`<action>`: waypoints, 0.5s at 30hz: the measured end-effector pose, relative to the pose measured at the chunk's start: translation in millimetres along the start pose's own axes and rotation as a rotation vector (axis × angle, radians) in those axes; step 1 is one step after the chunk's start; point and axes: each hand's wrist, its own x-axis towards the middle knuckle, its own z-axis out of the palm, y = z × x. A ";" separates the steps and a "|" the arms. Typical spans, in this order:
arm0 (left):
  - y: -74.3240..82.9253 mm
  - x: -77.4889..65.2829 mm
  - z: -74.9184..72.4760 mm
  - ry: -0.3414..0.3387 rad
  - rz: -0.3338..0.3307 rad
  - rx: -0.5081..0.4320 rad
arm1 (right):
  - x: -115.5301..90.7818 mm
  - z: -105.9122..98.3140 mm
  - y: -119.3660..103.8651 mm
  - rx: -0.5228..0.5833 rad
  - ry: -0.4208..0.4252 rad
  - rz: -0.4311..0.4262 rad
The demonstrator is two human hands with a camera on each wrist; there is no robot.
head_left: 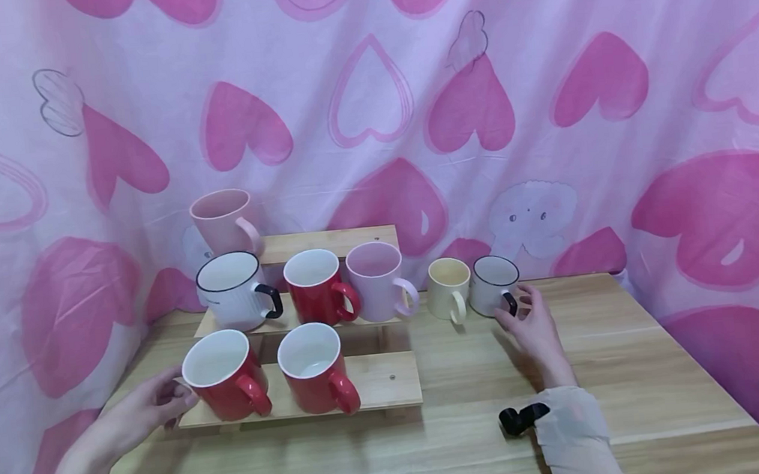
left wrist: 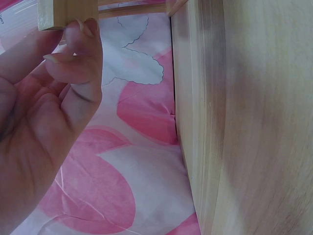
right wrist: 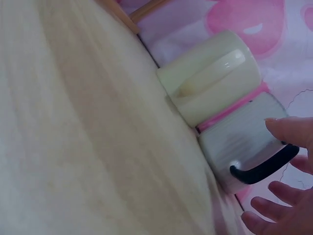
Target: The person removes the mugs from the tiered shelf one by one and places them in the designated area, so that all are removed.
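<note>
My left hand (head_left: pixel 140 412) is at the left end of the wooden tiered rack (head_left: pixel 386 391), with curled fingers holding the end of its lowest plank (left wrist: pixel 73 12). A red mug (head_left: pixel 230 393) stands right beside that hand. My right hand (head_left: pixel 533 333) is at a white mug (head_left: pixel 489 291) with a black rim and black handle, which stands upright on the table. In the right wrist view, the thumb (right wrist: pixel 288 129) overlaps the mug's side near the handle. The other fingers are spread past the handle (right wrist: pixel 266 166).
A cream mug (head_left: pixel 448 287) stands just left of the white one. The rack carries a second red mug (head_left: pixel 310 367) below. Its middle tier has a white mug (head_left: pixel 229 295), a red mug (head_left: pixel 310 292) and a lilac mug (head_left: pixel 376 290). A pink mug (head_left: pixel 219 225) sits on top.
</note>
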 end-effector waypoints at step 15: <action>-1.5 -1.0 0.2 0.007 0.014 -0.022 | -13.4 -27.7 -63.3 0.293 0.221 -0.105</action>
